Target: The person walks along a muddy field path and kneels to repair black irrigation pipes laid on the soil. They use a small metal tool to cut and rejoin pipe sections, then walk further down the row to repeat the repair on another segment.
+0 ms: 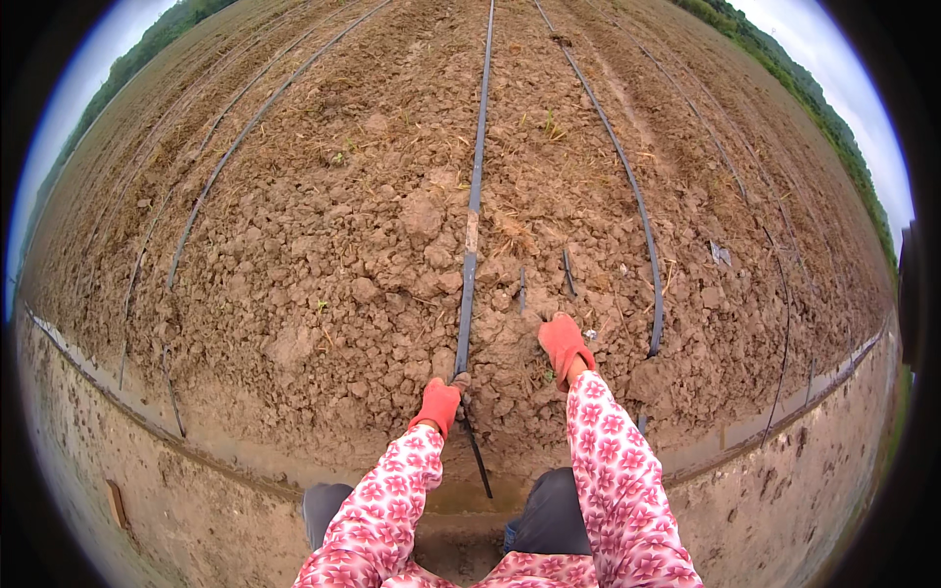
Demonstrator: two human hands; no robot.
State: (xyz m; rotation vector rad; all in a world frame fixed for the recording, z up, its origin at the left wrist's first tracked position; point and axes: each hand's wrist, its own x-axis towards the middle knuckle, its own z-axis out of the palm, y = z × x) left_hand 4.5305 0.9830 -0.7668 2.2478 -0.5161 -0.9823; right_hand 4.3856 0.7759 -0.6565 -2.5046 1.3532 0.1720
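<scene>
While we crouch at the edge of the tilled bed, our left hand (438, 404) in its orange glove curls its grip around the near end of the black drip tape (474, 211), pinching it where it drops off the clods toward the ditch. Our right hand (563, 343), also gloved in orange, rests palm down on the soil to the right of that grip and a little ahead of it; whether its fingers are spread or closed on anything we cannot tell.

We judge the main risk to be the tape itself: a hard pull from the left grip could kink or tear the thin line, or drag it sideways off its straight run up the bed. The loose clods (392, 284) ahead of the grip could snag it. The soft bank under us could crumble into the muddy ditch (245, 461) just below our hands.

Right of the right hand lies another drip line (642, 225), and left of the left grip a third (225, 157). Two short dark stakes (569, 272) stick up just beyond the right hand, close enough to catch a sleeve (608, 431).
</scene>
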